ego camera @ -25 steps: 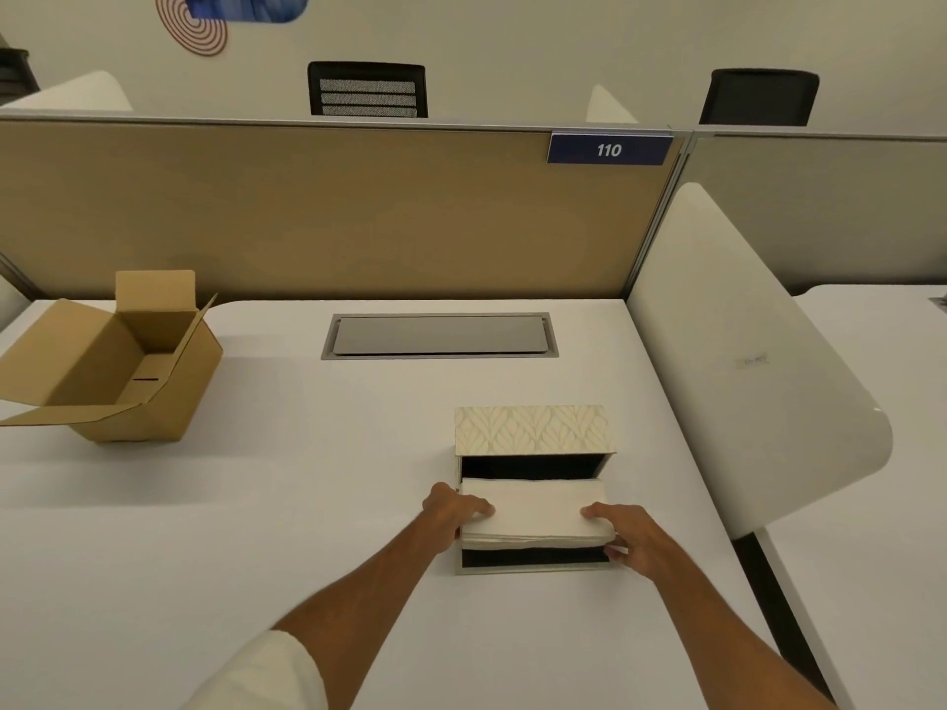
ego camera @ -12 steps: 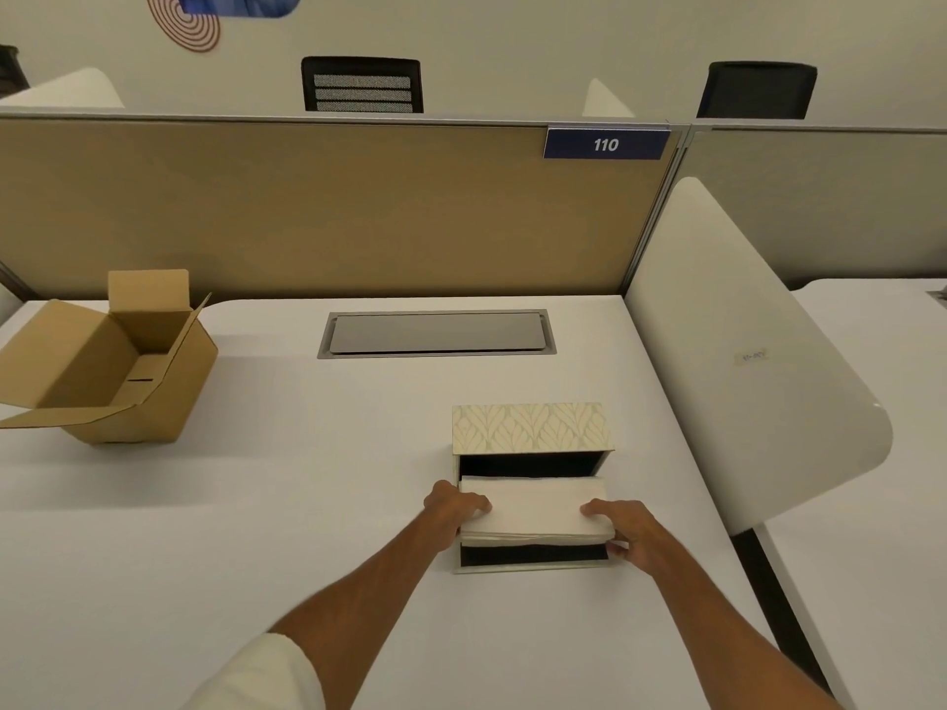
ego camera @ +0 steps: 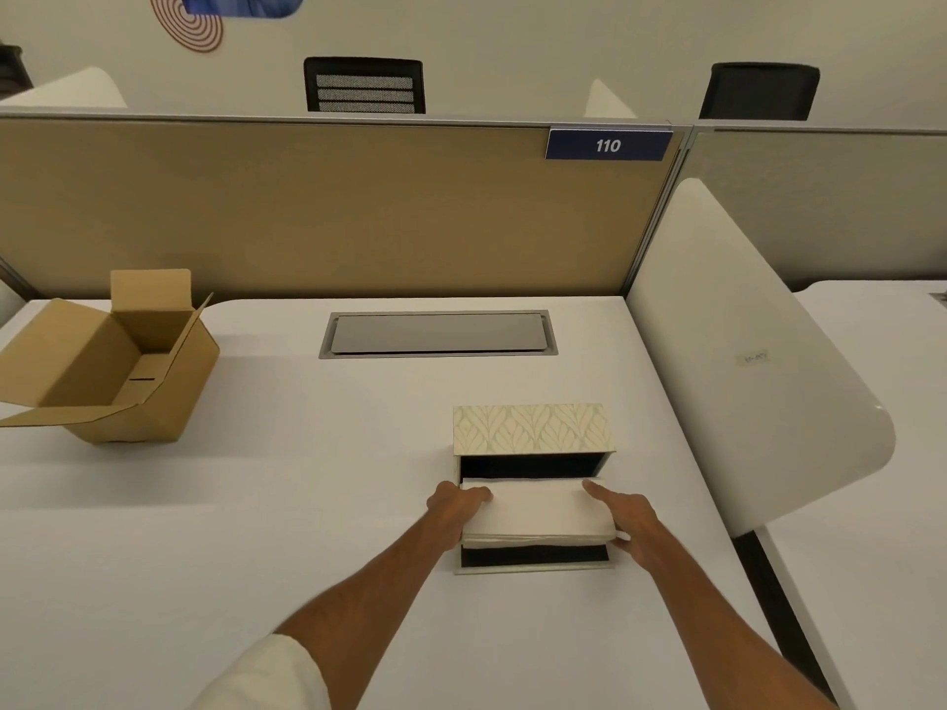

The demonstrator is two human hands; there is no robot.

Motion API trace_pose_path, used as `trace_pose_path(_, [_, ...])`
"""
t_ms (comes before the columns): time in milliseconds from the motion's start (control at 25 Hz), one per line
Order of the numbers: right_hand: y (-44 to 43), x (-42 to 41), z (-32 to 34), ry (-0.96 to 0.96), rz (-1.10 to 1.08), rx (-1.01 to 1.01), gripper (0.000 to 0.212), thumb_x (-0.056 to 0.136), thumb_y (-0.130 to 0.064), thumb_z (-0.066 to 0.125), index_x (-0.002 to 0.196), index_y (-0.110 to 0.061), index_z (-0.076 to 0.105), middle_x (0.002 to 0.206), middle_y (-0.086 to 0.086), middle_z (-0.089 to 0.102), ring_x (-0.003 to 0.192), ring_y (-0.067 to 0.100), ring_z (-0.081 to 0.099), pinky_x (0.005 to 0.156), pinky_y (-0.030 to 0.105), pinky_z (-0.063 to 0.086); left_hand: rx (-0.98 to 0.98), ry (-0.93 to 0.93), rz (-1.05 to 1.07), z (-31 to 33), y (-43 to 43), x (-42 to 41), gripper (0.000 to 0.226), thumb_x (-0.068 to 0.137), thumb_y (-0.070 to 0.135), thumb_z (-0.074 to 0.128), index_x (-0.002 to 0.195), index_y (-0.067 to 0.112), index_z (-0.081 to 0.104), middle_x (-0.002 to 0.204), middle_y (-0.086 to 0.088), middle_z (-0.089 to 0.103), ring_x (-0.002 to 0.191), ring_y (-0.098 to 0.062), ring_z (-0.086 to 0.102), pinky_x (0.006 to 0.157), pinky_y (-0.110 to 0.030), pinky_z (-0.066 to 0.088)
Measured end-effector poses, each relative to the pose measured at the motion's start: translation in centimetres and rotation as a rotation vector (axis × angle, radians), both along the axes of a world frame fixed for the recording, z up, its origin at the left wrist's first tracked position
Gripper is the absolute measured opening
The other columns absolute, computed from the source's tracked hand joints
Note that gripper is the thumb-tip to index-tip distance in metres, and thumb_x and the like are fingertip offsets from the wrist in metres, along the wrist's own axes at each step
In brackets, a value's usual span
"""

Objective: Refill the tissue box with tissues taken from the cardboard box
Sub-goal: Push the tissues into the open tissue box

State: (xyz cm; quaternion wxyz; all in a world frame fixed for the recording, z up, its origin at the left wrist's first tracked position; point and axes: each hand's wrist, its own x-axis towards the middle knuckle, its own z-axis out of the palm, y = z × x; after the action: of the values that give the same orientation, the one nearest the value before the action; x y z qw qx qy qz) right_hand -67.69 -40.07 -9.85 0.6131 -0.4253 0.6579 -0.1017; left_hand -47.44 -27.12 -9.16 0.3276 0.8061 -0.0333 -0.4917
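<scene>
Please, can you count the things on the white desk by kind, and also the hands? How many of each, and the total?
Cardboard box, open, on its side: 1
Tissue box, open: 1
Tissue stack, held over the tissue box: 1
Hands, left hand and right hand, one at each end of the stack: 2
Total: 5

Cream leaf-patterned tissue box (ego camera: 531,428) with black lining; white tissues (ego camera: 538,509); plain brown cardboard box (ego camera: 110,368); white surface (ego camera: 287,504); navy sign (ego camera: 608,145).
</scene>
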Motion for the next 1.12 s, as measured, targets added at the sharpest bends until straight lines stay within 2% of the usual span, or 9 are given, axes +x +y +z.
trace_pose_path(240, [-0.5,0.9,0.3,0.084,0.041,-0.044,0.071,0.087,-0.041,0.064,0.140,-0.004,0.035,0.144,0.018,0.042,0.129,0.036,0.044,0.109,0.046,0.041,0.007,0.009,-0.008,-0.2,-0.1,0.0,0.056,0.092,0.022,0.058,0.138,0.002,0.035,0.134,-0.017,0.050,0.119,-0.030,0.052,0.100,-0.040,0.050])
trace_pose_path(520, [-0.6,0.7,0.5,0.144,0.085,-0.058,0.060,0.090,-0.040,0.060,0.132,-0.001,0.042,0.132,0.020,0.050,0.121,0.037,0.050,0.102,0.046,0.047,0.052,-0.078,-0.089,0.1,-0.2,-0.2,0.052,0.095,0.017,0.052,0.141,0.002,0.034,0.138,-0.015,0.047,0.122,-0.028,0.051,0.097,-0.035,0.049])
trace_pose_path(1120, [-0.2,0.7,1.6,0.103,0.101,-0.018,0.058,0.091,-0.044,0.057,0.130,-0.003,0.042,0.132,0.020,0.050,0.121,0.038,0.049,0.104,0.048,0.046,0.057,-0.062,-0.071,0.8,-0.1,-0.4,0.048,0.096,0.019,0.051,0.138,0.002,0.036,0.133,-0.015,0.050,0.118,-0.028,0.052,0.095,-0.034,0.050])
